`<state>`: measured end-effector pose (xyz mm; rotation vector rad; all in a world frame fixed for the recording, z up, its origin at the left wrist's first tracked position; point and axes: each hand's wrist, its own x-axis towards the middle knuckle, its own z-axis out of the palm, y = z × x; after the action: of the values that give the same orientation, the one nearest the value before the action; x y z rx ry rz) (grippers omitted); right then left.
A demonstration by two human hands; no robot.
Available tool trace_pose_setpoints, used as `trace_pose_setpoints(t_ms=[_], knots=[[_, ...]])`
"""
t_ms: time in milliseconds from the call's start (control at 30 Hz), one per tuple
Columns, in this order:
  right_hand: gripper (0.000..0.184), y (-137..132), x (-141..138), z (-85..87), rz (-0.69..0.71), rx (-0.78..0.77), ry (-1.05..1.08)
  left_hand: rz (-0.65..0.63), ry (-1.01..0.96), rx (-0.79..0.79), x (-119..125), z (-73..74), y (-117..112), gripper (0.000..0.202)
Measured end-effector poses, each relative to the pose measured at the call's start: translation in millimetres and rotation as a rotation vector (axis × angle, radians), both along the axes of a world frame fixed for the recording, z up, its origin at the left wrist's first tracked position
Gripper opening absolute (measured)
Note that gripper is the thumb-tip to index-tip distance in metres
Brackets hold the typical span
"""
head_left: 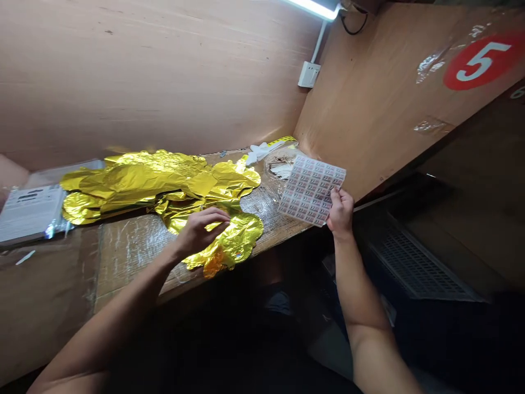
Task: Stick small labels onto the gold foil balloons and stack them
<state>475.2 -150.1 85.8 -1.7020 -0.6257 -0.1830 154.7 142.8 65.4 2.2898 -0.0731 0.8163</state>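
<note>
As the bench (127,246) stretches before you, gold foil (164,180) sprawls lengthwise along it; to its right, the printed sheet (309,186) is pinched in your right hand (342,212). Your left hand (200,232), nearer the foil, curls almost closed; whether it holds anything, I can't tell.

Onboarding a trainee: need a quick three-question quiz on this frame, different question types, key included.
1. Which hand holds the sheet of printed labels?
2. True or false: the gold balloon foil lies on the worktop, to the left of that sheet.
3. Which digit is on the red disc? A) 3 B) 5 C) 8

Key:
1. The right hand.
2. True.
3. B.
</note>
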Motion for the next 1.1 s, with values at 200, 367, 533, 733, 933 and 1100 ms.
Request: trace_pose_setpoints(t_ms=[200, 367, 533, 733, 933, 1100], knots=[[0.041, 57.8, -88.4, 34.8, 1.034, -0.649, 0.01, -0.006, -0.093, 0.039, 4.5, 57.6, -31.7, 0.016], [0.035, 113.4, -126.1, 72.3, 1.287, -0.814, -0.439, -0.364, 0.537, -0.271, 12.3, 64.4, -18.2, 0.054], [0.022, 100.9, -150.3, 78.4, 0.361, -0.362, -0.737, -0.306, 0.531, -0.784, 3.2, 43.4, -1.9, 0.042], [0.039, 70.5, -180.1, 62.9, 0.408, -0.329, -0.814, -0.372, 0.481, -0.95, -20.7, 48.3, -8.2, 0.044], [0.07, 78.8, -172.4, 54.0, 0.964, -0.555, 0.002, -0.689, 0.833, -0.675, -10.5, 70.6, -5.2, 0.035], [0.038, 76.7, -177.0, 22.2, 1.079, -0.432, 0.454, -0.423, 0.562, -0.691, -2.9, 67.1, 7.6, 0.045]])
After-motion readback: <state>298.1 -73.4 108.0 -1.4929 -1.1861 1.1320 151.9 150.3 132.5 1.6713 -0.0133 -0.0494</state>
